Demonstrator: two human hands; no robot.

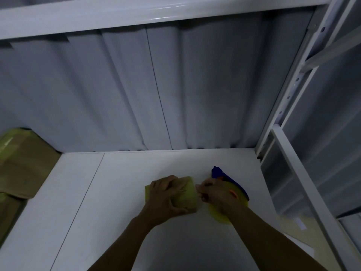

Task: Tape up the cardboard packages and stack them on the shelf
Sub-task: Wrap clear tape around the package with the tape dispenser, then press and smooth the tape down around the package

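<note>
Left hand (166,194): fingers curled over package (190,192), lower centre.
Right hand (216,194): grips tape dispenser (237,184), just beside package's right edge.

The light is dim with a cold bluish cast; the only glare is a thin bright streak on the white beam (166,8) at the far top. The worktop (121,192) greys toward the near edge, soft shadows lie in the curtain (117,94) folds, and the boxes (19,163) at left sit in murk. The left hand (166,194) and right hand (216,194) look slightly smeared, and the post (293,94) at right leans with wide-angle distortion.
</note>
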